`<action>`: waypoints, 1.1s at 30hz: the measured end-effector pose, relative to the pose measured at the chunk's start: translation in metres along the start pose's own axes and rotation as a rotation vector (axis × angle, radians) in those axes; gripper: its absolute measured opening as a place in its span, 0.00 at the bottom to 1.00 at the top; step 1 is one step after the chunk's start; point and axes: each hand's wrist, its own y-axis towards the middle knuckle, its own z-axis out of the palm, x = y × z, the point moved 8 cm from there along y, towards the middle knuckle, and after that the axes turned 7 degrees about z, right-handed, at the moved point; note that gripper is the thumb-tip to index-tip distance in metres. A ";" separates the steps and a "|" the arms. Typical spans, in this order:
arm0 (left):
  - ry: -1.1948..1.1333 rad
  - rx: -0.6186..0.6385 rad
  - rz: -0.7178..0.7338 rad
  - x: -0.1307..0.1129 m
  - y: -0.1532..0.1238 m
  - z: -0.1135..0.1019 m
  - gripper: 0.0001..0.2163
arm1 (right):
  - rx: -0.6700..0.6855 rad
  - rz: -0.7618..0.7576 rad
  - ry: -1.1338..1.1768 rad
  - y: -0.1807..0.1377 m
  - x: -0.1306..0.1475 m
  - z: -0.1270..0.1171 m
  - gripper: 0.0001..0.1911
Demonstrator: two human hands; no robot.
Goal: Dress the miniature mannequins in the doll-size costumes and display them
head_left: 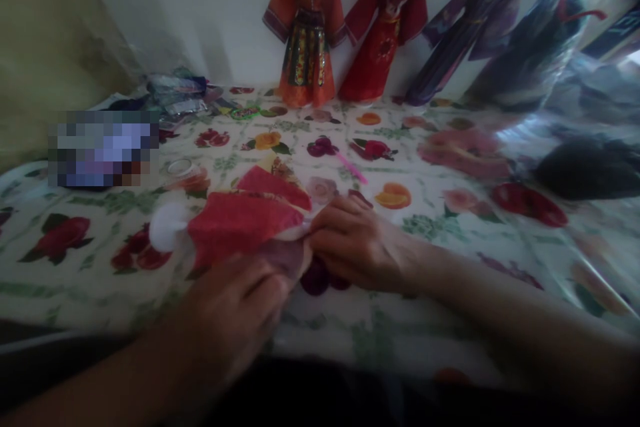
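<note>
Right hand (357, 243) fingers (334, 212) pinching the edge of a red doll garment (240, 217), left hand (230, 310) curled on its pale lining, grip too blurred to tell, garment lying on the floral bench (450, 320); likely hazard: uneven pull slipping or creasing thin cloth.

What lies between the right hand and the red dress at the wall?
Head view: a thin pink stick on the floral tablecloth, between right hand gripping the red garment and the red dress.

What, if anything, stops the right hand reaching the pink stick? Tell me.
Nothing; probably yes: the pink stick lies on open tablecloth beyond the right hand, though it grips the red garment.
</note>
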 end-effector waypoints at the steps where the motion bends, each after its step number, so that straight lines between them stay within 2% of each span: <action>1: -0.057 -0.009 -0.072 0.008 -0.002 -0.003 0.04 | -0.023 0.009 0.026 0.000 -0.002 -0.004 0.10; 4: -0.226 -0.025 -0.289 0.030 -0.006 -0.009 0.02 | -0.078 0.030 0.080 -0.001 -0.006 -0.011 0.08; 6: -0.311 -0.038 -0.376 0.039 -0.006 -0.011 0.03 | -0.094 0.015 0.052 -0.001 -0.003 -0.009 0.10; 12: -0.439 -0.028 -0.475 0.050 -0.006 -0.009 0.05 | -0.135 0.046 -0.198 0.000 0.002 0.009 0.09; 15: -0.419 -0.019 -0.465 0.051 -0.009 -0.009 0.05 | -0.129 0.026 -0.154 0.001 0.004 0.010 0.11; 22: -0.287 -0.030 -0.288 0.037 -0.007 -0.012 0.07 | -0.105 0.065 0.054 0.001 -0.005 -0.004 0.08; 33: -0.320 -0.026 -0.271 0.033 -0.001 -0.013 0.06 | -0.082 0.051 -0.046 0.002 -0.001 0.007 0.11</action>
